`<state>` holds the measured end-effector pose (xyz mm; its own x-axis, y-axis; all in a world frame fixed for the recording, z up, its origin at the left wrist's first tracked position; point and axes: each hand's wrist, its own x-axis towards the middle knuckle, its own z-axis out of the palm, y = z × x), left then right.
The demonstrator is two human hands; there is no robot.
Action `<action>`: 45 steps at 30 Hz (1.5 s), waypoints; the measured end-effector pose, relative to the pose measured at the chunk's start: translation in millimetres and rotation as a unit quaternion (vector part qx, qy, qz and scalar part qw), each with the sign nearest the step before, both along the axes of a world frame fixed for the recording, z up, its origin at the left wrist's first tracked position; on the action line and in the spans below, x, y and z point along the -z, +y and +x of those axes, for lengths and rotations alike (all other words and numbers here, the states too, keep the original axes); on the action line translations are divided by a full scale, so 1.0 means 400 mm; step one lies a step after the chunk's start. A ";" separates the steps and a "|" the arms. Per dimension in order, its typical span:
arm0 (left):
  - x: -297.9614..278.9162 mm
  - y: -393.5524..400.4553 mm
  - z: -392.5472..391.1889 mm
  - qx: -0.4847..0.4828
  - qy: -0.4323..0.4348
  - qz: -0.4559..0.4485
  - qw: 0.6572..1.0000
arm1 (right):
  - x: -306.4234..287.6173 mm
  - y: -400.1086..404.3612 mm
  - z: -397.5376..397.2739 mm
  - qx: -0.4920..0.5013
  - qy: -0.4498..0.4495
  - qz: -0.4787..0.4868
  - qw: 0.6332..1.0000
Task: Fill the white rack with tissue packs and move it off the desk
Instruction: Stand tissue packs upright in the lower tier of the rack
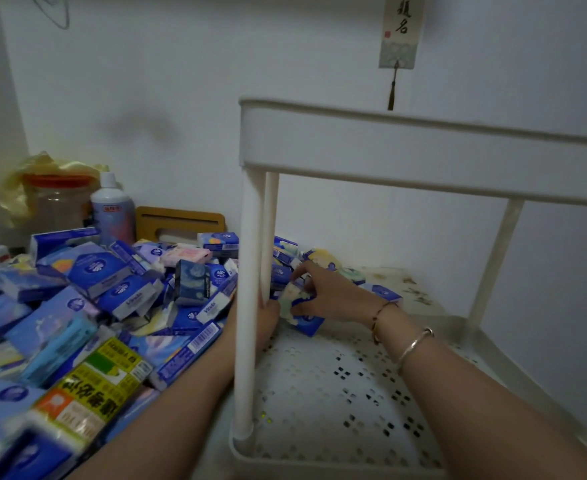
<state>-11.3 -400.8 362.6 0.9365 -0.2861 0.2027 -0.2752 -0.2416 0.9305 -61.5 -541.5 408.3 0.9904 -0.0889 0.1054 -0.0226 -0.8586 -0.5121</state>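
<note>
**Both hands on tissue packs at the rack's lower shelf**

I read "Vinda" on several blue tissue packs [126, 299] in the heap on the desk; too many to count. One yellow-green box [94, 386] carries large Chinese print I can't make out. A wall scroll [401, 29] shows two brush characters. My right hand [323, 296] reaches inside the white rack [423, 150], fingers curled round a blue-and-pale pack [302, 310] sitting at the back edge of the perforated lower shelf [337, 393]. My left hand [268, 323] sits mostly behind the two front posts, touching that same pack; grip there I cannot tell. Two bracelets on the right wrist. One bottle [112, 209], one jar [56, 199] behind the heap
</note>
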 end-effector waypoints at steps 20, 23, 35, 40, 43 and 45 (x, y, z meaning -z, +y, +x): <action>-0.023 0.057 0.001 0.180 0.118 -0.061 0.975 | 0.022 0.014 -0.061 -0.001 -0.043 0.016 0.999; -0.019 0.065 0.006 0.177 0.081 -0.018 0.981 | 0.039 0.023 -0.058 0.000 -0.017 -0.010 1.000; -0.126 0.086 -0.052 0.165 0.074 0.006 0.983 | 0.004 0.036 -0.079 0.027 0.008 0.047 0.998; -0.180 0.182 0.002 0.137 -0.060 0.263 0.953 | -0.035 0.024 -0.044 0.057 -0.062 0.176 0.981; -0.144 0.229 0.016 0.176 -0.081 0.396 0.898 | -0.050 0.013 0.004 0.111 -0.132 0.133 0.976; -0.112 0.240 0.018 0.180 -0.112 0.419 0.883 | -0.057 0.020 0.042 0.114 -0.100 0.134 0.979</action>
<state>-4.0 -304.8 407.4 0.7179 -0.6941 -0.0532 -0.6283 -0.6789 0.3798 -44.6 -533.3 431.0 0.9035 -0.3558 0.2389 -0.0735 -0.6779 -0.7315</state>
